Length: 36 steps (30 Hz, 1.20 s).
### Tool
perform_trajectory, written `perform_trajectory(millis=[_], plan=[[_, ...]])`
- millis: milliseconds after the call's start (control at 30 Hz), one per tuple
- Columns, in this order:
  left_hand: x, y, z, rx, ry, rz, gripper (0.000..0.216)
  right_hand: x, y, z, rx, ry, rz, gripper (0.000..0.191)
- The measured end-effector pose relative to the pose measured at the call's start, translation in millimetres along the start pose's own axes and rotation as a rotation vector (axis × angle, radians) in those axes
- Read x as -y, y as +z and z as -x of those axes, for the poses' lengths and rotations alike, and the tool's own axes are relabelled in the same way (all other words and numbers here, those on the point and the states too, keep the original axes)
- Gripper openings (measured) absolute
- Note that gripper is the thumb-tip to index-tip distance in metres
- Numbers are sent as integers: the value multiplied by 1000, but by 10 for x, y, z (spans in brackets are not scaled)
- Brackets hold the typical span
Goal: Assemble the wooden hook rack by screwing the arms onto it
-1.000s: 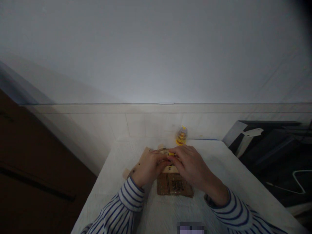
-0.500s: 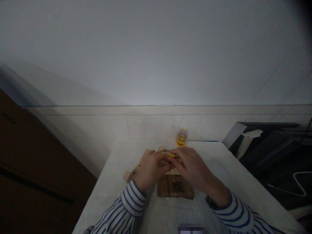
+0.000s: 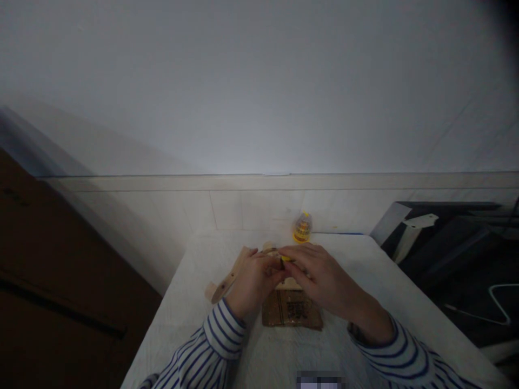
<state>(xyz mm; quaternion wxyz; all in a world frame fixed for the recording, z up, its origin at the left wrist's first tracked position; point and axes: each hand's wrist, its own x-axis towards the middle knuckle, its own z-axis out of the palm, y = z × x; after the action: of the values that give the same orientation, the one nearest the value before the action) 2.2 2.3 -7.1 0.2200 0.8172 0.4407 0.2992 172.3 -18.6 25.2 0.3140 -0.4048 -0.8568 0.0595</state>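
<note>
My left hand (image 3: 251, 281) and my right hand (image 3: 320, 278) meet over a light wooden assembly (image 3: 227, 281) on the white table (image 3: 377, 281). Both hands have their fingers curled. A small yellow piece (image 3: 286, 259) shows between the fingertips of my right hand, pressed against the wood. My left hand steadies the wooden piece from the left. A brown cardboard pad (image 3: 292, 312) with dark print lies under the wood, just in front of my wrists. Most of the wooden piece is hidden by my hands.
A small clear and yellow container (image 3: 302, 228) stands at the table's far edge, by the wall. A dark brown panel (image 3: 60, 281) is at the left. Dark equipment with a white bracket (image 3: 413, 229) sits to the right of the table.
My hands stay on the wooden piece, fingers shifting slightly around the yellow piece. The view has shifted a little.
</note>
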Motion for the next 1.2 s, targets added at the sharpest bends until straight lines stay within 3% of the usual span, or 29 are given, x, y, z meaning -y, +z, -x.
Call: perform_trajectory(millis=[500,867,1200], plan=[[7,-47,16,39,66,36,3,-28,17,1,-15,2,72,21],[-14,-118,-17,56,218,-29,14,21,28,12,-21,58,124,15],[0,-136,-16,88,241,85,16,28,67,10,-47,61,172,12]])
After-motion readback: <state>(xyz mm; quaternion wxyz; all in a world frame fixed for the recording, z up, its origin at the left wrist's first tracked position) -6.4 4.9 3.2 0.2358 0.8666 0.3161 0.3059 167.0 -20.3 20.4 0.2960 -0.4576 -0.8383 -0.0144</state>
